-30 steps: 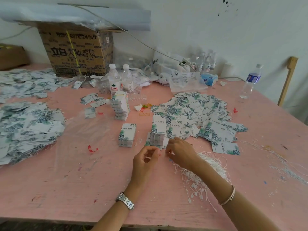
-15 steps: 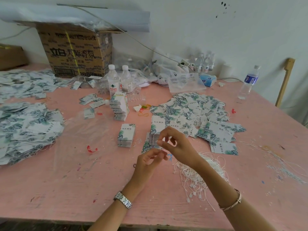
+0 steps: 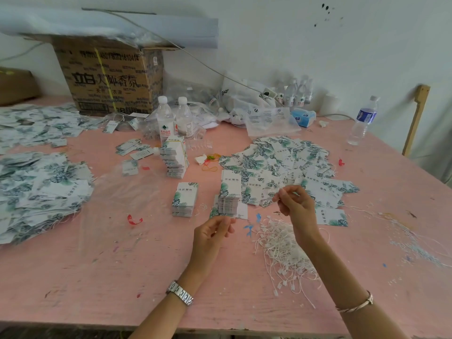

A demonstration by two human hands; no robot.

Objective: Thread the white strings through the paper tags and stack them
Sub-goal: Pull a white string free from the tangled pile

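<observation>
Obs., head view. Right hand (image 3: 297, 206) is held up over the near edge of the loose tags (image 3: 281, 165). Its thumb and forefinger are pinched on a pale sliver that I take to be one white string (image 3: 282, 191), and its other fingers are loosely curled. Left hand (image 3: 214, 232) sits lower and nearer me, apart from the right. Its fingers are curled with the tips drawn to the thumb as for a pinch, but that spot is blurred and I cannot tell whether it holds the string's other end or nothing. Any run of string between the two hands is too fine to trace. Supply: the string heap (image 3: 285, 248) lies on the pink table (image 3: 122, 277), under the right wrist and forearm. A neat tag stack (image 3: 230, 192) stands between the hands and a little beyond them, nearer the left fingertips. A second stack (image 3: 184, 199) stands to its left. Handling judgement: the string is near weightless, limp and likely to snag on its neighbours in the heap. I would pinch it close to one end, where the short free length stays stiff enough to aim. The tags are light, thin card, stiff across the face but easily creased. I would grip them by the edges beside the hole, which I cannot see at this resolution. As far as I can see, neither hand touches a tag.
</observation>
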